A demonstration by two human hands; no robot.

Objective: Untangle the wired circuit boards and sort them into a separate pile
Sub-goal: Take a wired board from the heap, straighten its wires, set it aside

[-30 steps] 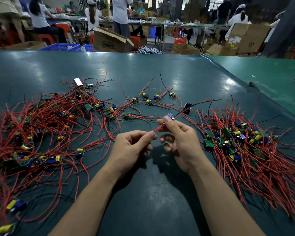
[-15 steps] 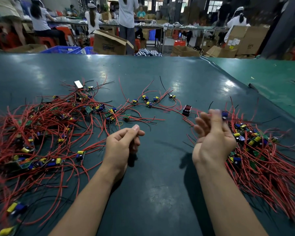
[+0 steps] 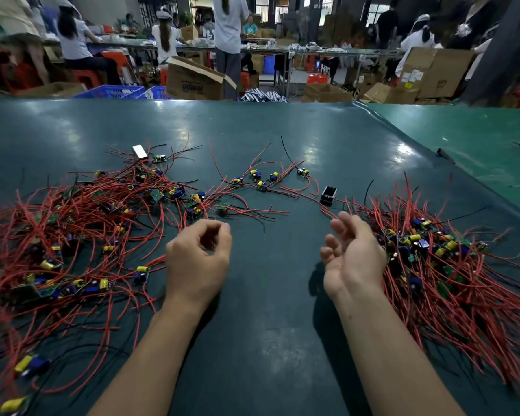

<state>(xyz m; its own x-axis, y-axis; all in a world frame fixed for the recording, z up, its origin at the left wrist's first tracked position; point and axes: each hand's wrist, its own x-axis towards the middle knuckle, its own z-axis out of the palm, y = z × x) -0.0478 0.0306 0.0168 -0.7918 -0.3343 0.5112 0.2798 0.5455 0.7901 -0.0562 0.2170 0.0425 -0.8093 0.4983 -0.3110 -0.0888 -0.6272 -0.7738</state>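
A big tangle of small circuit boards with red wires [image 3: 72,235] covers the left half of the dark green table. A second, sorted pile of wired boards [image 3: 432,259] lies on the right. My left hand [image 3: 197,259] hovers near the tangle's right edge, fingers loosely curled, holding nothing. My right hand [image 3: 353,256] is beside the left edge of the right pile, palm turned inward, fingers relaxed and empty. A few loose boards [image 3: 260,180] lie farther back in the middle.
A small black box [image 3: 328,195] sits behind my right hand. A white block [image 3: 139,151] lies at the back of the tangle. The table [image 3: 267,325] meets a lighter green mat [image 3: 478,139] on the right. People and cardboard boxes fill the background.
One second ago both hands pinched a wired board at the centre. My right hand swung right and let it go onto the right pile, then drew back; my left hand opened and stayed.
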